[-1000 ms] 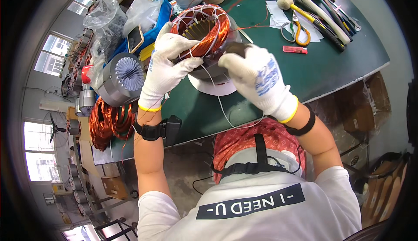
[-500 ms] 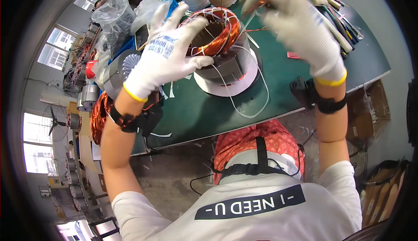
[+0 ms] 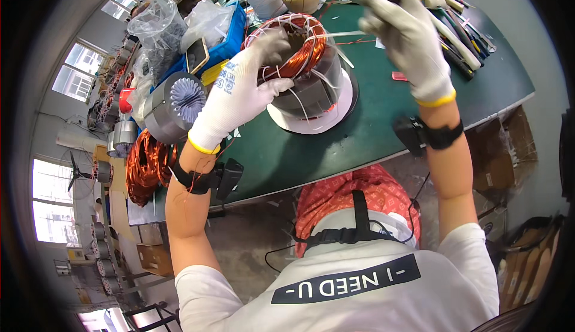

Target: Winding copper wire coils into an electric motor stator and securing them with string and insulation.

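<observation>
Left fingers (image 3: 271, 45): blurred over the near rim of the winding, set wide from the thumb (image 3: 279, 86), which lies low by the top of the core; no firm grip shows from the left hand (image 3: 235, 92).
Right fingers (image 3: 374, 23): raised right of the winding, seemingly drawn narrow on the white lacing cord (image 3: 344, 34); blur on the right hand (image 3: 413, 50) hides the exact pinch.
Lacing cord: runs nearly straight from winding to fingers; likely light, limp and a little slippery, best pinched close to its end.
Copper winding (image 3: 312, 55): crowns the stator, bound by white loops; probably springy, with a coating that could scratch, so a flat, gentle hand suits it.
Stator core (image 3: 308, 99): grey, upright, on a white disc (image 3: 342, 111) atop the worktop (image 3: 269, 167); likely heavy, rigid and smooth, to be lifted two-handed by its outer wall, not by winding or cord.
Left of it: a second stator (image 3: 160, 115) on its side, pale slot liners (image 3: 187, 98) fanned, perhaps easily bent.
</observation>
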The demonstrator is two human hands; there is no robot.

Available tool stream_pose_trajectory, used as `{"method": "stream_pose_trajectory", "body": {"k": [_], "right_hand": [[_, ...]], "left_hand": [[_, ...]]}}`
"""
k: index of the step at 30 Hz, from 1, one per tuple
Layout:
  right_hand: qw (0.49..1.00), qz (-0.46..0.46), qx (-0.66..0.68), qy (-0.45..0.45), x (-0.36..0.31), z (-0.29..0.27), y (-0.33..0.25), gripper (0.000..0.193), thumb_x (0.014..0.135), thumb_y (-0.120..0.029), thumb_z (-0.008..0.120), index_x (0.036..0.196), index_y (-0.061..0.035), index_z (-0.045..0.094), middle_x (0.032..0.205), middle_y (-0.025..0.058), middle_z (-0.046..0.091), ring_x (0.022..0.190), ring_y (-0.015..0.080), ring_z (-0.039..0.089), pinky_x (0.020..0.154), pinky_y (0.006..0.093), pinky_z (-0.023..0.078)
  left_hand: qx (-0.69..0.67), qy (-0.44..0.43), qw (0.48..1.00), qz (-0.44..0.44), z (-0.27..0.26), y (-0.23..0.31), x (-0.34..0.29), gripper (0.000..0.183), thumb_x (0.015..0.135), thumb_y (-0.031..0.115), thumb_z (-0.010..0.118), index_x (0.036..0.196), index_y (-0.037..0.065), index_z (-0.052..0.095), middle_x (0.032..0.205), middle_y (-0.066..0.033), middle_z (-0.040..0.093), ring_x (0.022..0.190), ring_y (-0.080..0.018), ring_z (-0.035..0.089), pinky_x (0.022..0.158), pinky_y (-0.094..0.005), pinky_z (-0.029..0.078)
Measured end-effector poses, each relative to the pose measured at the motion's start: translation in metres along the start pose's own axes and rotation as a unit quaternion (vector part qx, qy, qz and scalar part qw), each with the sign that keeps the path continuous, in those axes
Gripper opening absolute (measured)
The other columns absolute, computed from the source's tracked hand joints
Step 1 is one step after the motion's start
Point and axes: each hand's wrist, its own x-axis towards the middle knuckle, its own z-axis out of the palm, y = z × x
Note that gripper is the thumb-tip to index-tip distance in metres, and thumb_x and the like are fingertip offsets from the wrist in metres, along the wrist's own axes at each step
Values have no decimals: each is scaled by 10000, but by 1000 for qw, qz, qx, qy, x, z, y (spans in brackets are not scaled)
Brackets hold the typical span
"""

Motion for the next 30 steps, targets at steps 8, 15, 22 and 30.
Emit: {"method": "stream_pose_trajectory", "body": {"k": [8,15,22,30], "right_hand": [[956,53,-248,-149,-79,18,27,207,892,-58,601,1096,-39,636,864,117,624,748,192,607,695,328,501],[996,64,5,61,-102,-20,12,346,1062,-267,520,1296,-18,576,1017,48,635,828,86,553,767,243,469],[849,186,120,479,-191,-171,-37,268,1064,-144,505,1296,-12,532,976,7,532,606,58,296,536,208,277],[924,247,-283,72,-151,-45,-36,285,866,-199,717,1083,-15,704,916,14,671,751,123,560,689,274,467]], "left_hand": [[104,87,975,175,12,-14,-6,416,748,64,802,1143,10,683,1130,-123,714,1047,-318,661,922,-378,505],[180,94,944,261,10,-14,-5,394,741,81,789,1109,11,666,1192,-140,703,985,-353,668,869,-422,524],[225,77,931,276,5,-13,-4,446,712,87,793,1137,28,669,1219,-133,695,963,-332,672,858,-412,532],[218,78,932,279,5,-16,-5,490,705,64,809,1174,31,668,1228,-128,697,982,-326,671,877,-409,534]]}}
